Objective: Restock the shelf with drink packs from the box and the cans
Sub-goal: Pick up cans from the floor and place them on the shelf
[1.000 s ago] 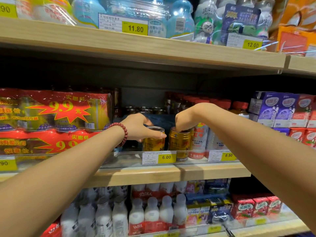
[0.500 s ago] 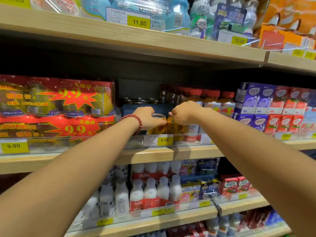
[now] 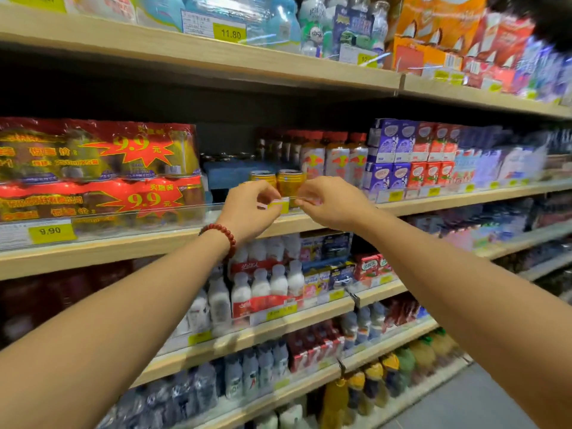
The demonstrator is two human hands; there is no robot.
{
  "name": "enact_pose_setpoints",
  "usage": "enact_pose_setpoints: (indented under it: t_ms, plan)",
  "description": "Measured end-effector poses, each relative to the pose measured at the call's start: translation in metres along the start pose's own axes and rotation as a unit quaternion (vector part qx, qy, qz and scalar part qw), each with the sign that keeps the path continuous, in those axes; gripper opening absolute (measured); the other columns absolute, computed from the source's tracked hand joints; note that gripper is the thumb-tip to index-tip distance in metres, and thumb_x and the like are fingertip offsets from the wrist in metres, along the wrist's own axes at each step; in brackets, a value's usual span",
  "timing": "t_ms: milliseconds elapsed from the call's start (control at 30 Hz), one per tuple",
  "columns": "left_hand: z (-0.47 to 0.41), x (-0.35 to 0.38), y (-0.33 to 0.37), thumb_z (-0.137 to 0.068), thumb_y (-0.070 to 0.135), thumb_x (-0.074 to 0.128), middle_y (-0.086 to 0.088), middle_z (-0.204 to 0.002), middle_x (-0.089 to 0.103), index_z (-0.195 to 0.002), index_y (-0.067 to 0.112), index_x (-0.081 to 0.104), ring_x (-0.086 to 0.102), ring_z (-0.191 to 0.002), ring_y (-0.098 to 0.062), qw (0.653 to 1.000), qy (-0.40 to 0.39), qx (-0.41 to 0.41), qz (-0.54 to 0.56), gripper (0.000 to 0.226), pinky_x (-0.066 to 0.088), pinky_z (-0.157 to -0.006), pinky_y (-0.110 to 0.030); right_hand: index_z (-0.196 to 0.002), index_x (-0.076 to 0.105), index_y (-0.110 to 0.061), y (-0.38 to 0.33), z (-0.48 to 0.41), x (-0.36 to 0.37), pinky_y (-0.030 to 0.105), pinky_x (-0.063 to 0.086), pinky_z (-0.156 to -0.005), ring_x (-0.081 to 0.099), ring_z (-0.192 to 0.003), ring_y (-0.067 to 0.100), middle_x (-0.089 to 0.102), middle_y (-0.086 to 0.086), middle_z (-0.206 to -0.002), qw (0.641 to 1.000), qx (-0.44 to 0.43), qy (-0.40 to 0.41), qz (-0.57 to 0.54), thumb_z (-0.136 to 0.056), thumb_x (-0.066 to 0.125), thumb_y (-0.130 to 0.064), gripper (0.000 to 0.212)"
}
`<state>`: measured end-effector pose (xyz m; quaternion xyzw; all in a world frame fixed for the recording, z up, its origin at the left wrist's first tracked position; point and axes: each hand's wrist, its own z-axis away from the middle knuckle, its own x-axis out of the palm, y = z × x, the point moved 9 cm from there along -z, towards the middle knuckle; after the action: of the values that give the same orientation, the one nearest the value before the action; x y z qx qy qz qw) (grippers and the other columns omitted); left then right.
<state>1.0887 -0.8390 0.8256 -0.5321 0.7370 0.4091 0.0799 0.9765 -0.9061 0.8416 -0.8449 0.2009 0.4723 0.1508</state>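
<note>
Head-worn camera looks forward, slightly downward, close at the shelf (image 3: 93,257).

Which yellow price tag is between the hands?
The price tag in front of the gold cans, between left hand and right hand. The 9.90 tag sits far left; the 11.80 tag one shelf up.
</note>
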Motion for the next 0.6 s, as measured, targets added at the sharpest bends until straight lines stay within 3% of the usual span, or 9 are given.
enact_pose_setpoints:
  t_ms: [233, 333, 500, 600]
  plan:
    - [0.063, 0.046, 0.016, -0.081, 0.011, 0.063, 0.0, -0.083, 0.065, -0.086, 0.011, 0.068, 0.059, -0.08, -0.013, 0.993, -0.101, -0.02, 0.055, 0.007, 0.046, -0.075, -0.025, -0.119, 0.059, -0.012, 0.044, 0.12, 0.005, 0.036, 0.05, -0.075, 0.06, -0.099, 0.027, 0.065, 0.008, -0.113, 0.988, 0.141, -0.064, -0.003, -0.094, 0.051, -0.036, 0.035]
    - [0.079, 0.079, 0.035, -0.082, 0.013, 0.063, -0.002, -0.083, 0.066, -0.087, 0.009, 0.069, 0.06, -0.079, -0.013, 0.989, -0.133, -0.014, 0.066, 0.009, 0.044, -0.073, -0.024, -0.118, 0.06, -0.013, 0.068, 0.168, 0.0, 0.043, 0.052, -0.085, 0.06, -0.103, 0.027, 0.065, 0.007, -0.116, 0.976, 0.199, -0.085, -0.009, -0.093, 0.052, -0.037, 0.035]
    - [0.109, 0.15, 0.072, -0.082, 0.013, 0.063, 0.0, -0.081, 0.065, -0.085, 0.01, 0.069, 0.059, -0.077, -0.012, 0.976, -0.196, -0.004, 0.093, 0.007, 0.045, -0.072, -0.023, -0.114, 0.061, -0.011, 0.113, 0.243, -0.001, 0.039, 0.052, -0.074, 0.06, -0.087, 0.023, 0.067, 0.009, -0.109, 0.959, 0.265, -0.098, -0.002, -0.093, 0.051, -0.034, 0.033]
    - [0.127, 0.2, 0.093, -0.083, 0.015, 0.062, 0.003, -0.082, 0.062, -0.083, 0.013, 0.067, 0.057, -0.074, -0.008, 0.963, -0.257, 0.013, 0.086, 0.005, 0.045, -0.068, -0.018, -0.11, 0.062, -0.01, 0.143, 0.288, 0.01, 0.04, 0.052, -0.076, 0.06, -0.088, 0.022, 0.067, 0.008, -0.108, 0.946, 0.301, -0.117, -0.012, -0.093, 0.051, -0.033, 0.03]
